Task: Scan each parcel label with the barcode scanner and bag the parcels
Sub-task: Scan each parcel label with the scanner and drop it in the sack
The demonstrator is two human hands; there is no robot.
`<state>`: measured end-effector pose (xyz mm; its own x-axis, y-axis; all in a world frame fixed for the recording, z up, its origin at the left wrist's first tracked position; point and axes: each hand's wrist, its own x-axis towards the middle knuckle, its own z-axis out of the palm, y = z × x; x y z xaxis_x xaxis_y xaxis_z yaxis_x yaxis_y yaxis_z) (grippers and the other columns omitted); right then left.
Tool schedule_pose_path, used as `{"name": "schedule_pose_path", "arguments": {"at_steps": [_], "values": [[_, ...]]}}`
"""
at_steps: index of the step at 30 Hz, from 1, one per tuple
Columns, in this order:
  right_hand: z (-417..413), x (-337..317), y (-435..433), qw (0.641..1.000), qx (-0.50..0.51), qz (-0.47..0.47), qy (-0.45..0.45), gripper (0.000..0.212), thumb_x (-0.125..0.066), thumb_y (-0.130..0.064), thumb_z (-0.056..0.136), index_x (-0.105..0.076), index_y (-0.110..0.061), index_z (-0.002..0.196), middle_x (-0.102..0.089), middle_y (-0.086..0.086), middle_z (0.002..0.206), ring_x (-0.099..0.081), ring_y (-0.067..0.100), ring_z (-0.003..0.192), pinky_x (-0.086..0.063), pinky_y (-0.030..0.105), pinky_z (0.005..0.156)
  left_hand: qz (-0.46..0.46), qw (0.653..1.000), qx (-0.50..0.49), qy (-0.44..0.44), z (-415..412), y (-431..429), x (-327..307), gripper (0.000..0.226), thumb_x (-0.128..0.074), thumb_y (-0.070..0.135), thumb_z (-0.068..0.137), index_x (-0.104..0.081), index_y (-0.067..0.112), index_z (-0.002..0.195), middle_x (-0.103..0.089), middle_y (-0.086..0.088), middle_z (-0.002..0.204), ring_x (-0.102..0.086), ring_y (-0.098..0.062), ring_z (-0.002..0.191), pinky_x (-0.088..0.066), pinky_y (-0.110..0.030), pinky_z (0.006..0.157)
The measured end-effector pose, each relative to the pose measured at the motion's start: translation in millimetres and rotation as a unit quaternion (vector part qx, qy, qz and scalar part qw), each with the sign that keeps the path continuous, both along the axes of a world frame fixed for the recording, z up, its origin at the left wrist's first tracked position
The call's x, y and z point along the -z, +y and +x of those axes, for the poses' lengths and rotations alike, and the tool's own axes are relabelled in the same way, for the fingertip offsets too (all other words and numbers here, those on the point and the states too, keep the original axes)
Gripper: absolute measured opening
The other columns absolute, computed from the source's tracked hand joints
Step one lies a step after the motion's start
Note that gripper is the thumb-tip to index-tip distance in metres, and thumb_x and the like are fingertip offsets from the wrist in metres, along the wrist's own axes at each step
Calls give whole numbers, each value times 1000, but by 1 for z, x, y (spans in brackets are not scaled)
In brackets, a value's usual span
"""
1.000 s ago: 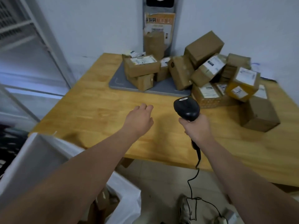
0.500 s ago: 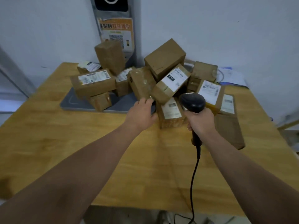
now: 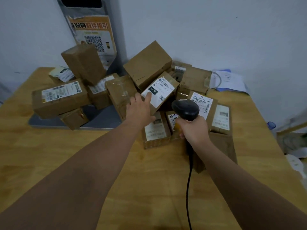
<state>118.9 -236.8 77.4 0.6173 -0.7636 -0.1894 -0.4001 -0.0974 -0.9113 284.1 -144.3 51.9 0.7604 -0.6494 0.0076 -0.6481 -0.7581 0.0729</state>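
Observation:
A heap of several brown cardboard parcels with white labels covers the far half of the wooden table (image 3: 49, 163). My left hand (image 3: 141, 110) reaches into the heap, and its straight fingers touch the white label of a tilted parcel marked 010 (image 3: 163, 90). My right hand (image 3: 192, 130) grips the handle of a black barcode scanner (image 3: 185, 109), whose head points at the parcels just right of my left hand. The scanner's black cable (image 3: 188, 188) hangs down toward me. No bag is in view.
A grey flat platform (image 3: 101, 117) lies under the left parcels. An orange poster with a QR code (image 3: 93, 39) hangs on the wall behind. Papers (image 3: 229, 80) lie at the table's back right. The table's right edge drops to clutter on the floor.
The view has swung from the bag at the lower left toward the parcel heap. My left hand has moved forward onto the 010 parcel's label. The scanner has moved closer to the heap.

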Motion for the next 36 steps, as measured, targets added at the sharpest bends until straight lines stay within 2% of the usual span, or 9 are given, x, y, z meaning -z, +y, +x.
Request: {"name": "schedule_pose_path", "arguments": {"at_steps": [4, 9, 13, 16, 21, 27, 29, 32, 36], "values": [[4, 4, 2, 999, -4, 38, -32, 12, -67, -19, 86, -64, -9, 80, -61, 3, 60, -60, 16, 56, -51, 30, 56, -40, 999, 7, -5, -5, 9, -4, 93, -65, 52, 79, -12, 23, 149, -26, -16, 140, -29, -34, 125, -36, -46, 100], [6, 13, 20, 989, 14, 85, -121, 25, -72, -28, 85, -65, -5, 94, -65, 1, 71, -62, 10, 62, -48, 18, 55, -70, 995, 64, -27, -34, 69, 11, 92, -63, 54, 78, -16, 23, 151, -22, -16, 144, -26, -31, 127, -32, -44, 105], [8, 22, 52, 985, 30, 91, -146, 37, -76, -27, 81, -65, -8, 111, -72, 6, 101, -68, 18, 96, -55, 27, 83, -160, 986, 10, 45, -57, 128, 33, 90, -66, 52, 79, -21, 19, 151, -26, -15, 143, -26, -28, 127, -35, -42, 105], [9, 30, 78, 984, 28, 101, -145, 50, -81, -32, 75, -63, -10, 116, -70, 2, 104, -66, 18, 103, -52, 42, 96, -264, 956, -69, 110, -73, 155, 36, 90, -69, 48, 80, -21, 17, 150, -28, -15, 140, -28, -30, 128, -37, -44, 105], [13, 25, 121, 969, -29, 175, -174, 63, -84, -30, 72, -57, -22, 129, -67, -11, 116, -60, 3, 109, -48, 22, 88, -350, 923, -84, 139, -96, 174, 26, 91, -74, 38, 78, -20, 18, 149, -29, -8, 136, -33, -23, 126, -38, -41, 105], [9, 17, 148, 951, -57, 208, -223, 49, -79, -15, 77, -61, -14, 123, -72, -6, 111, -68, 4, 100, -56, 18, 75, -347, 930, -55, 111, -112, 193, 23, 95, -75, 42, 76, -20, 12, 148, -26, -9, 137, -34, -23, 125, -42, -39, 104], [6, 16, 146, 950, -59, 219, -214, 41, -77, -13, 79, -64, -16, 118, -73, -4, 109, -69, 6, 98, -58, 25, 80, -332, 934, -10, 127, -114, 204, 16, 91, -64, 53, 81, -19, 14, 149, -27, -6, 137, -36, -16, 123, -42, -33, 101], [-3, 17, 135, 954, -131, 214, -166, 30, -75, -11, 80, -67, -18, 108, -74, 0, 107, -70, 16, 101, -55, 42, 91, -406, 877, -14, 258, -114, 214, -4, 75, -49, 52, 94, -14, 20, 151, -39, 12, 129, -48, -3, 111, -47, -21, 88], [-16, 18, 137, 941, -237, 203, -128, 30, -72, -2, 81, -67, -14, 108, -74, 6, 107, -69, 23, 105, -54, 40, 91, -463, 779, -105, 411, -88, 213, -23, 79, -65, 26, 90, -15, 26, 151, -59, 15, 115, -63, -5, 98, -56, -22, 76]]}}
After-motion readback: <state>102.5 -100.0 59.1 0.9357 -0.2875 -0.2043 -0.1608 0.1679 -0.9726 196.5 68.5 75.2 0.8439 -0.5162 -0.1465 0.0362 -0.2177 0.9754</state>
